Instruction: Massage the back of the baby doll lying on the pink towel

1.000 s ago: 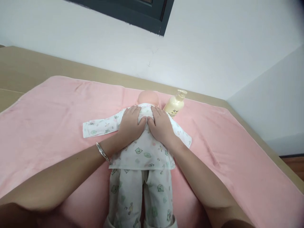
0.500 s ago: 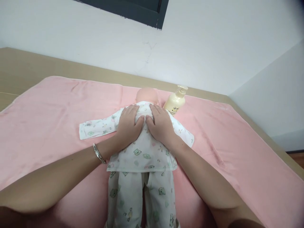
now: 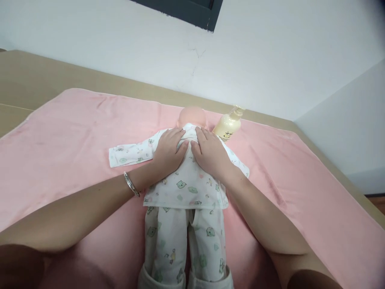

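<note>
A baby doll (image 3: 192,115) lies stretched out with its bald head toward the wall, dressed in a white printed top (image 3: 186,188) and matching trousers (image 3: 173,241) with rolled cuffs. Its face is not visible. My left hand (image 3: 171,150) rests flat on the upper left of the top, fingers extended toward the head. On the upper right, my right hand (image 3: 212,152) lies in the same way, its thumb close to the left thumb. Neither hand grips anything. A silver bangle (image 3: 131,184) circles my left wrist. The doll's hands are hidden by the sleeves.
Under the doll spreads a pink blanket (image 3: 69,160) on a wooden surface (image 3: 75,74). A pale yellow pump bottle (image 3: 228,125) stands just right of the doll's head. Behind rises a white wall (image 3: 120,44) with a dark frame (image 3: 192,12) at the top.
The whole scene sits slightly higher and further right as the view shifts, showing more of the trouser cuffs. Both hands stay flat on the doll's top.
</note>
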`<state>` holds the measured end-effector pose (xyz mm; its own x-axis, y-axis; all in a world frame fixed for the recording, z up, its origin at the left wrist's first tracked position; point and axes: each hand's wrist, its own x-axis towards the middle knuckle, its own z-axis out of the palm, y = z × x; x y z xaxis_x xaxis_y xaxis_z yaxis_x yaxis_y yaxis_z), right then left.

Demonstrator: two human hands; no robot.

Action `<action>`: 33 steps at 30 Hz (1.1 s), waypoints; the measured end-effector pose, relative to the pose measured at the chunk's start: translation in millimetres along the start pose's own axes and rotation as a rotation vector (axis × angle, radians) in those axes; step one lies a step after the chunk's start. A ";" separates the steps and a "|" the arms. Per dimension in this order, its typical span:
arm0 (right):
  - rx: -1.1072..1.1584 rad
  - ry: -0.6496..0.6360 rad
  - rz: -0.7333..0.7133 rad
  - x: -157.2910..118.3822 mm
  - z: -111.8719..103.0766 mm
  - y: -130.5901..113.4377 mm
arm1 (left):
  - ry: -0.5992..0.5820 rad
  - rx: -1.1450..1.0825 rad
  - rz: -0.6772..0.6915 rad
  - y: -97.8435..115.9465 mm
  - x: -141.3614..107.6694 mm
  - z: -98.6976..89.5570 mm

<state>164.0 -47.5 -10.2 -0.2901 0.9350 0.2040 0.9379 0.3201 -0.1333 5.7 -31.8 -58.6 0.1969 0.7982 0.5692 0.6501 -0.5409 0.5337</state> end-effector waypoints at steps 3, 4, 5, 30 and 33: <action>-0.051 0.008 0.017 -9.0 -3.5 -9.4 | 0.022 -0.036 0.046 -0.6 -0.3 -0.3; -0.063 0.026 0.024 -12.4 -3.5 -12.6 | 0.022 -0.044 0.048 -0.8 -0.1 -0.4; -0.071 0.046 0.031 -15.2 -3.1 -15.2 | 0.016 -0.045 0.043 -0.9 0.4 -0.6; 0.121 0.019 0.000 4.0 0.1 -0.4 | -0.119 0.062 -0.058 27.4 -1.1 -11.3; 0.133 0.042 -0.002 6.7 2.8 2.1 | -0.120 0.049 -0.042 26.5 -4.0 -11.1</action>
<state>163.5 -40.1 -11.8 -0.2816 0.9279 0.2443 0.9031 0.3424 -0.2593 14.0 -52.3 -39.7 0.2530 0.8477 0.4663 0.6939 -0.4948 0.5231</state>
